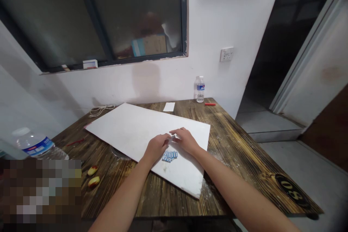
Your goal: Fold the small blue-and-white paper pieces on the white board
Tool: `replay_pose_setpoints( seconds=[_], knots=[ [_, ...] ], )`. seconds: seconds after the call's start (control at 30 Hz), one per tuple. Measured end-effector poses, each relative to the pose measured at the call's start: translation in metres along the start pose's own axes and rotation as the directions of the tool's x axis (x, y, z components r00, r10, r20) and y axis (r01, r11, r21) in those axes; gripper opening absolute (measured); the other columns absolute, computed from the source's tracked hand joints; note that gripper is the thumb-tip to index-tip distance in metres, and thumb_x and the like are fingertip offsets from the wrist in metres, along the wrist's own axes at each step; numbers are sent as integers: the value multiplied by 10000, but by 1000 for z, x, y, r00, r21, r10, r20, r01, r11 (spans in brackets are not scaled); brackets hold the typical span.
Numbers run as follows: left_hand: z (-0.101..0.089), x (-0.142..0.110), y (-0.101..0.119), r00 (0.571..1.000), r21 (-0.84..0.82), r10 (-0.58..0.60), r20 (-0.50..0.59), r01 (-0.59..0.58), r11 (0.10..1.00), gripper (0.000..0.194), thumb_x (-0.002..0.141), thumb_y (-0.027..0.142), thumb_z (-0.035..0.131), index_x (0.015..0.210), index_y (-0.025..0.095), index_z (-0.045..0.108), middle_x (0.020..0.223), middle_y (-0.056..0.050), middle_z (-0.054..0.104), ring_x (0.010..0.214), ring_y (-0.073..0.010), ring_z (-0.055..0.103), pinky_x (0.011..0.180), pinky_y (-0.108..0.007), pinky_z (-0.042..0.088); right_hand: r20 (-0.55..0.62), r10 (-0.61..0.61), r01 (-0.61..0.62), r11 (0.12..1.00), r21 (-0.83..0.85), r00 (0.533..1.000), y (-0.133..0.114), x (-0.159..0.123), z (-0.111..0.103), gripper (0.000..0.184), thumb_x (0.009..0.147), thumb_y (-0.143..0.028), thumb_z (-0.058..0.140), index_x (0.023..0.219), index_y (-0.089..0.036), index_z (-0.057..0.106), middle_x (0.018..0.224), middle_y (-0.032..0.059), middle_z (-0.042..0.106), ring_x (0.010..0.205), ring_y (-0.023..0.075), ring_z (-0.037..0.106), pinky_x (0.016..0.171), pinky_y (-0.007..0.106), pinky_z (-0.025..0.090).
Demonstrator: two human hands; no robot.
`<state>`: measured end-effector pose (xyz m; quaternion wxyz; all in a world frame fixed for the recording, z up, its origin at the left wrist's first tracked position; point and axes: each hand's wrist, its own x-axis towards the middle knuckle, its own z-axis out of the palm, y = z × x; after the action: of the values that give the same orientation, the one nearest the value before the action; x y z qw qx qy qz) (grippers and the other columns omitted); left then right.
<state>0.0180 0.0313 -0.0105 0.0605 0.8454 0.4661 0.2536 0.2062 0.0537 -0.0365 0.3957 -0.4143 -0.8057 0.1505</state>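
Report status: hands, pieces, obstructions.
Left hand, right hand close together over white board, grip unclear. Small blue-and-white pieces on board, between wrists. Small bottle off board, away from both hands.

Cluster of small flat pieces (170, 156), blue-edged with pale centres, lying closely grouped on white board (122, 127). Board flat, set obliquely across wooden bench (233, 152); surface smudged near the pieces, its near corner scuffed.

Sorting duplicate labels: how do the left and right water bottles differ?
The left bottle looks far wider than the right bottle, though it is nearer. The left bottle's base is hidden; the right bottle shows whole, by the wall. Both: clear, white cap, blue label.
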Motion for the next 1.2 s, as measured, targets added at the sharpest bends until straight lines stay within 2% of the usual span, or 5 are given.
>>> replay_pose_setpoints(
  seconds=[0.2,0.4,0.63,0.93,1.2],
  knots=[
    [2,1,1,999,68,-50,14,49,997,247,850,159,481,1074,226,560,927,-44,662,851,-199,618,714,-279,436,54,39,-33,995,-98,998,-3,0,-2,244,847,-152,583,1022,-251,721,832,41,676,825,177,561,768,283,393],
    [4,0,-1,999,100,-26,27,24,995,243,862,161,475,1044,239,616,914,-46,656,862,-198,604,741,-289,440,80,-24,33,993,-117,997,1,1,1,276,852,-125,538,1004,-252,731,839,28,724,821,188,546,772,294,384],
    [5,1,-4,1000,65,-13,1,13,998,241,838,136,507,1011,238,640,957,-37,681,924,-197,600,785,-295,439,30,76,-72,990,-125,997,-4,-1,-1,214,813,-116,595,958,-218,715,822,44,632,820,170,551,762,258,397],
    [5,2,-4,1000,135,-14,8,13,991,102,835,192,537,774,200,619,773,-34,638,774,-194,577,677,-292,408,22,80,-78,994,-82,997,0,0,1,80,773,-143,657,787,-196,715,756,22,566,759,155,536,721,243,387],
    [5,2,-5,1000,4,-28,2,28,1000,138,790,135,556,824,207,669,799,-27,676,786,-182,599,717,-286,428,43,102,-98,992,-81,994,1,-1,2,73,757,-143,659,787,-192,703,767,17,558,753,152,528,721,247,380]
  ],
)
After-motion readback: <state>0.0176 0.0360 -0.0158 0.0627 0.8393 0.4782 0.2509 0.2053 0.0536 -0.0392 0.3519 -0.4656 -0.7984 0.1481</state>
